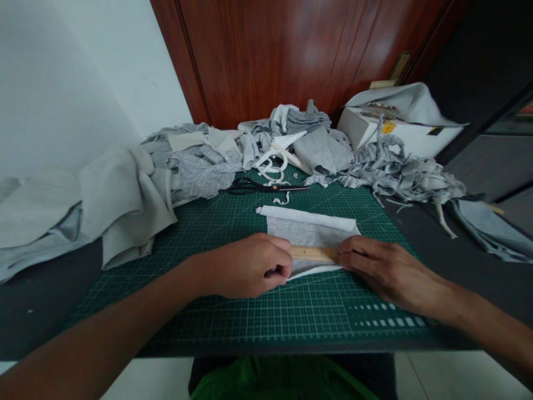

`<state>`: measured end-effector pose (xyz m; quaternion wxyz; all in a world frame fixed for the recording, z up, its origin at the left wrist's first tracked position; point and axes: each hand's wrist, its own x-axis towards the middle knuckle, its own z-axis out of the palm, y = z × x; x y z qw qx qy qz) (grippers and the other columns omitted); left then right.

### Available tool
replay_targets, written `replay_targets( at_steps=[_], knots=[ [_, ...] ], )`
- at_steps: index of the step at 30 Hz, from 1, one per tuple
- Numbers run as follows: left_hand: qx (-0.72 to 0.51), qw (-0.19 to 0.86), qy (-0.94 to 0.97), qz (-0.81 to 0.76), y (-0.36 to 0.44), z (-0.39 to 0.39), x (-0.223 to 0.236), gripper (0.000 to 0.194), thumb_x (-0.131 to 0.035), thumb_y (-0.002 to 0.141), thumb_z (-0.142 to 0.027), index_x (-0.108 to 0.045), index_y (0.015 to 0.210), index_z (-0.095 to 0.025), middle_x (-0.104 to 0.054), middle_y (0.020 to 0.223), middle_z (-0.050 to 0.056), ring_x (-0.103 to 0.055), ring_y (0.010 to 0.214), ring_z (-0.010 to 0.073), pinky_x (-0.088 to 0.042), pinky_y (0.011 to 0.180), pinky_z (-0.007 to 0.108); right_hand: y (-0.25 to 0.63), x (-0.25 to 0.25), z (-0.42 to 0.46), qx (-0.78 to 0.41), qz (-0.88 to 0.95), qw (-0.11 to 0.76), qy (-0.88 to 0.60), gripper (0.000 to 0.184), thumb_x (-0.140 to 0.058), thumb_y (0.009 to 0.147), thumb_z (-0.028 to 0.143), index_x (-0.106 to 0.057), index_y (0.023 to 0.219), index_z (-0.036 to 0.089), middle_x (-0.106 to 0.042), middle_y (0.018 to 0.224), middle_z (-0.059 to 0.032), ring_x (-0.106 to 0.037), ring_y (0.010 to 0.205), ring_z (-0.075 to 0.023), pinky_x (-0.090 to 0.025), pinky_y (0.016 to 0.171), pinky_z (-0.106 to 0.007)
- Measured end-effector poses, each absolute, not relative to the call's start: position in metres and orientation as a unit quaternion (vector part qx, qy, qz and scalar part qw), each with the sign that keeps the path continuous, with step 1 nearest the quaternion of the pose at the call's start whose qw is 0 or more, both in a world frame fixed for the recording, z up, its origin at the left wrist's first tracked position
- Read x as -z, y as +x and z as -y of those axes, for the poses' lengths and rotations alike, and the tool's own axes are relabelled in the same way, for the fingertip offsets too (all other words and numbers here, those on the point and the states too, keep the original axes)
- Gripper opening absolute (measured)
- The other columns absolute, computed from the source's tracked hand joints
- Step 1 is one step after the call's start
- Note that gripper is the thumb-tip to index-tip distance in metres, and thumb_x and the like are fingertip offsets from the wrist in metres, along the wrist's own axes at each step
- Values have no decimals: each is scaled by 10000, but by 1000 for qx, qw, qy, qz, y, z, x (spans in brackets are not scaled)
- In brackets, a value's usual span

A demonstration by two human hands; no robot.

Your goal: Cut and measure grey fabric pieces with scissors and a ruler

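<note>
A wooden ruler (313, 253) lies across a piece of grey fabric (310, 230) on the green cutting mat (266, 316). The fabric's far edge is curled into a roll, and a narrow pale strip shows along its near edge. My left hand (254, 265) is closed at the ruler's left end, with fingers curled and the thumb hidden in part. At the other end my right hand (375, 266) pinches the ruler, fingers pressed together over it and the fabric's right side.
Black-handled scissors (266, 188) lie beyond the fabric, with white-handled scissors (275, 161) behind them. Heaped grey cloth (200, 161) lines the back and left. Shredded fabric strips (400, 172) and a white box (387, 130) stand at the back right, before a wooden door (283, 61).
</note>
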<state>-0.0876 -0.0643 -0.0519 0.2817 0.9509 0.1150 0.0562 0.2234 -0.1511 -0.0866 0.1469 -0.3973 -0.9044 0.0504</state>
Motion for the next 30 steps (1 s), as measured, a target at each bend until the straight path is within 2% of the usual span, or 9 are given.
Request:
replay_targets(
  at_steps=[4, 8, 12, 18, 20, 22, 25, 28, 30],
  knots=[
    [-89, 310, 938, -123, -86, 62, 55, 186, -577, 976, -75, -732, 932, -166, -722, 856, 15, -663, 809, 128, -476, 785, 241, 219, 83, 157, -57, 899, 159, -403, 273, -471, 1111, 227, -739, 1059, 216, -730, 961, -68, -696, 782, -177, -559, 717, -280],
    [-130, 279, 939, -154, -86, 62, 63, 219, -640, 884, -33, -759, 1017, -160, -716, 926, 28, -647, 800, 129, -478, 766, 244, 208, 84, 157, -26, 893, 147, -425, 344, -475, 1129, 343, -731, 943, 210, -711, 830, -52, -685, 684, -180, -523, 633, -284],
    [-117, 267, 940, -178, -89, 62, 66, 211, -719, 852, -94, -796, 1036, -166, -672, 1065, 57, -653, 925, 162, -506, 879, 286, 193, 85, 158, 14, 888, 121, -443, 338, -440, 1140, 343, -723, 1019, 202, -706, 823, -48, -690, 651, -202, -484, 555, -305],
    [-108, 301, 932, -168, -93, 54, 65, 296, -854, 787, -191, -807, 1079, -193, -628, 1170, 70, -630, 1069, 207, -507, 984, 345, 167, 84, 161, -81, 886, 178, -419, 281, -474, 1128, 282, -744, 1091, 215, -759, 976, -80, -743, 794, -205, -605, 739, -315],
    [-107, 305, 932, -167, -93, 51, 65, 257, -834, 802, -175, -809, 1057, -198, -628, 1174, 67, -633, 1070, 204, -509, 972, 337, 160, 84, 161, -108, 885, 191, -410, 267, -486, 1119, 255, -750, 1134, 222, -776, 992, -83, -759, 844, -219, -624, 772, -327],
    [-103, 302, 933, -167, -92, 49, 65, 197, -746, 855, -114, -809, 1023, -194, -635, 1162, 65, -640, 1038, 185, -510, 952, 320, 155, 85, 161, -125, 890, 195, -392, 268, -507, 1100, 217, -743, 1227, 234, -793, 1036, -88, -772, 904, -234, -636, 794, -335],
    [-109, 300, 933, -165, -91, 47, 66, 292, -591, 900, -16, -808, 987, -189, -653, 1126, 60, -651, 999, 160, -506, 944, 302, 154, 83, 160, -127, 910, 171, -355, 457, -523, 1032, 87, -665, 1433, 256, -801, 1136, -96, -779, 979, -237, -639, 819, -332],
    [-124, 296, 933, -165, -90, 47, 67, 319, -555, 894, 4, -796, 973, -189, -674, 1110, 57, -661, 994, 162, -510, 937, 308, 155, 78, 160, -119, 929, 128, -327, 713, -535, 920, -23, -568, 1558, 293, -800, 1183, -86, -780, 988, -226, -631, 807, -313],
    [-132, 290, 934, -162, -89, 47, 67, 330, -542, 889, 8, -783, 1018, -178, -695, 1101, 64, -666, 981, 168, -516, 929, 319, 155, 75, 160, -116, 933, 113, -321, 795, -543, 869, -47, -548, 1580, 308, -799, 1198, -84, -776, 1011, -236, -627, 801, -317]
  ],
)
